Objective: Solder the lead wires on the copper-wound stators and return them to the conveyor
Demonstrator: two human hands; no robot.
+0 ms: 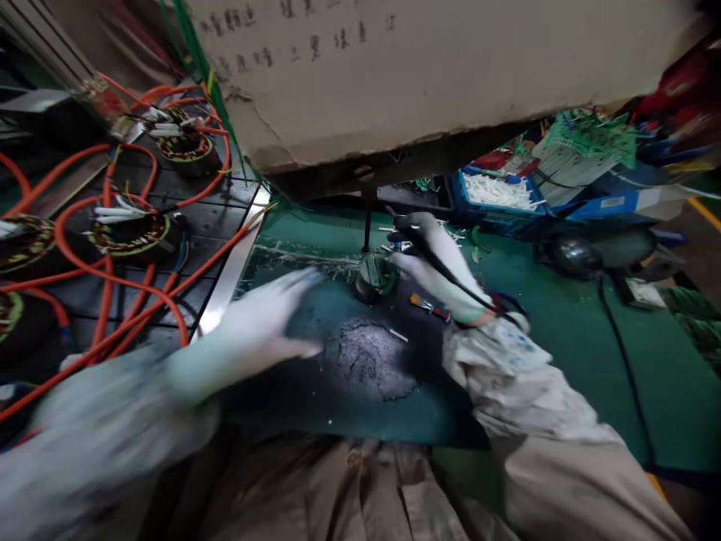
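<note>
My left hand (253,323), in a white glove and blurred by motion, hovers over the left part of the green work mat (541,353) with its fingers stretched out, holding nothing. In my right hand (442,263), also gloved, is a black pen-shaped tool (422,248) with a cord that runs back over the wrist. Its tip points up and left. Just left of that hand stands a small dark green round object (372,278). A small brush (429,306) lies below the right hand. Nearer to me are a worn grey patch (372,361) and a short white tube (399,335).
Wound motor stators (135,233) with thick orange cables (113,293) crowd the left side. A cardboard sheet (422,75) hangs low across the top. Behind the right hand sits a blue bin (499,195) of white tubes. A black cable (622,361) crosses the mat at right.
</note>
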